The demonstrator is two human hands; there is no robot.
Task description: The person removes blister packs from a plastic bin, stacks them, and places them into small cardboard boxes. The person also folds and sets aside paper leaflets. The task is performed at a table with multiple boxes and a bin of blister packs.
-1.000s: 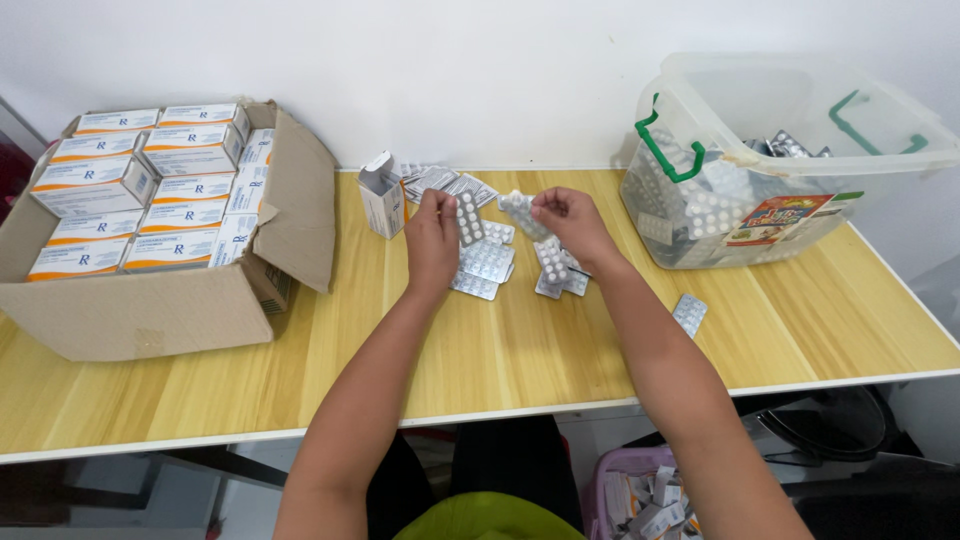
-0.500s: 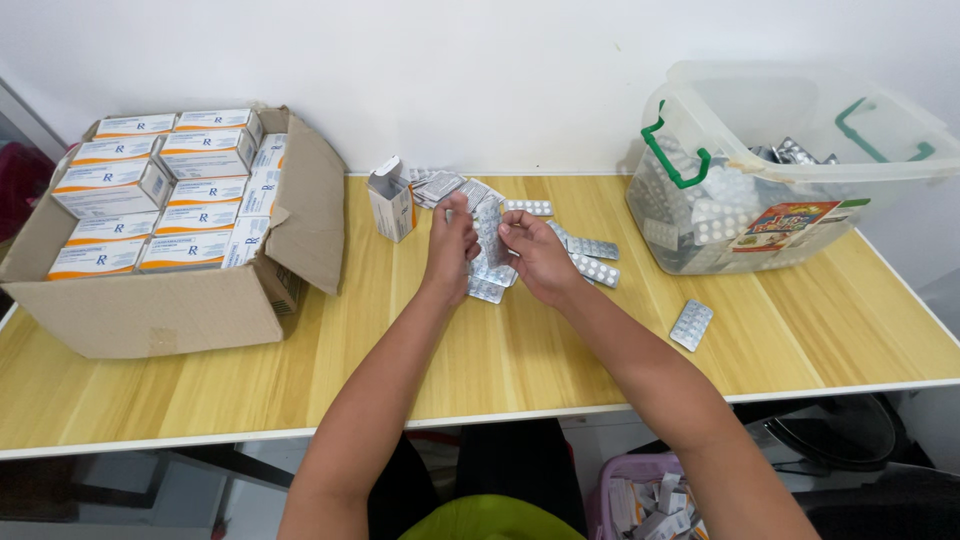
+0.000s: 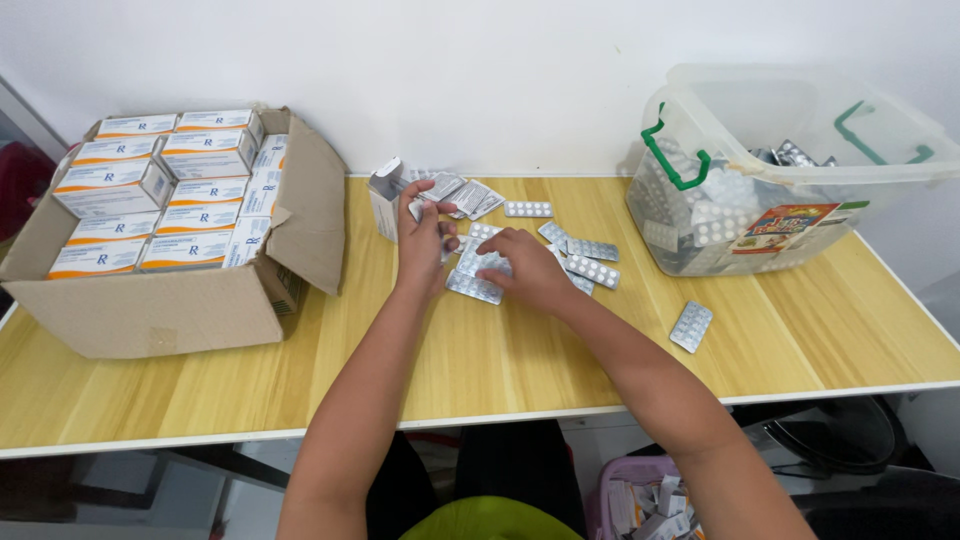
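Several silver blister packs [image 3: 592, 270] lie scattered on the wooden table [image 3: 500, 360]. My left hand [image 3: 423, 240] is closed on a small bunch of blister packs, close to an open white carton [image 3: 384, 200] standing upright. My right hand [image 3: 528, 268] lies palm down, pressing on a pile of blister packs [image 3: 474, 287] just right of my left hand. One blister pack [image 3: 691, 326] lies alone toward the right front.
An open cardboard box [image 3: 170, 290] filled with white and orange medicine cartons [image 3: 115, 186] sits at the left. A clear plastic bin [image 3: 760, 170] with green handles, holding many blister packs, stands at the back right. A purple basket [image 3: 640, 500] is under the table.
My right hand came back from the right side of the table toward the middle and now rests on the pile. My left hand shifted slightly toward the white carton.
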